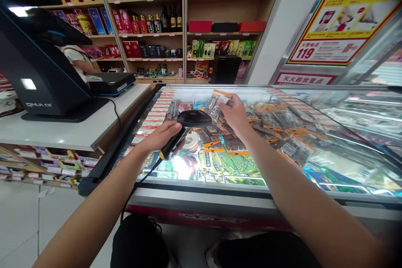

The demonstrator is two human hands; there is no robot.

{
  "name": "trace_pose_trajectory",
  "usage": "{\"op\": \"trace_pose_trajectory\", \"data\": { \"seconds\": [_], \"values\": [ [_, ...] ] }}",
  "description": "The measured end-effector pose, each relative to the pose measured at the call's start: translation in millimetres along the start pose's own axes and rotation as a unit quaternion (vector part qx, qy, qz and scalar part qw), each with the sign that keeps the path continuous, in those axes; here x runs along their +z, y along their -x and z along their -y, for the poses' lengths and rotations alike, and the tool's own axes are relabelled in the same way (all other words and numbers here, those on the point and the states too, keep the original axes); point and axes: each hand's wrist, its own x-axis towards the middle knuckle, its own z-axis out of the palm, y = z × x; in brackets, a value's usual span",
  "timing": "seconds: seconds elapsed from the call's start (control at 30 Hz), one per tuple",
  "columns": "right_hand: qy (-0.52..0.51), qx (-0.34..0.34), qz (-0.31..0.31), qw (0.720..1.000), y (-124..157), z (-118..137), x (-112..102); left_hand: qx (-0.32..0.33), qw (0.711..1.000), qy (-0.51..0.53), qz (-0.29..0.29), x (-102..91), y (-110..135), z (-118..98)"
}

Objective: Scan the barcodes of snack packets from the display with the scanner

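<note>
The left hand (163, 135) is clenched around a black corded handheld barcode scanner (188, 127), aiming it right at the silvery orange-edged snack packet (220, 101) pinched in the right hand (235, 115) over the far glass-topped freezer chest (201, 194).

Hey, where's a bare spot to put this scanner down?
Bare counter lies between the register base and the freezer. Inside the freezer, packets crowd under the left hand with the scanner and the right hand.

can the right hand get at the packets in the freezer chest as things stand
Probably yes: the right hand already rests on a silver packet in the freezer chest, with no lid showing over that spot. The left hand holds the scanner beside it.
</note>
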Motion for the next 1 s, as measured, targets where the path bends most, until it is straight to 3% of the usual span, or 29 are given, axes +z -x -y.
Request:
{"op": "trace_pose_trajectory", "data": {
  "seconds": [0.33, 0.5, 0.7, 0.77, 0.9, 1.0],
  "values": [
    [-0.012, -0.017, 0.010, 1.000, 6.6, 9.3, 7.3, 0.008, 1.000, 0.002, 0.026, -7.0, 1.8, 3.1],
    [0.006, -0.003, 0.020, 1.000, 9.2, 14.0, 4.8, -0.014, 1.000, -0.021, 0.006, -6.0, 3.3, 1.2],
    [0.083, 0.002, 0.016, 0.996, 6.3, 17.3, -6.9, -0.036, 0.993, -0.005, -0.108, -8.9, -3.0, 3.9],
    [0.131, 0.016, 0.041, 0.990, 5.4, 18.4, -14.2, -0.047, 0.985, -0.019, -0.164, -11.9, -7.7, 8.3],
    [0.274, 0.001, 0.139, 0.952, 1.0, 13.6, -28.8, -0.072, 0.961, -0.036, -0.266, -21.3, -17.5, 22.8],
    [0.377, -0.045, 0.148, 0.913, -3.0, 4.8, -32.5, -0.079, 0.948, -0.026, -0.307, -26.5, -22.0, 30.6]
  ]
}}
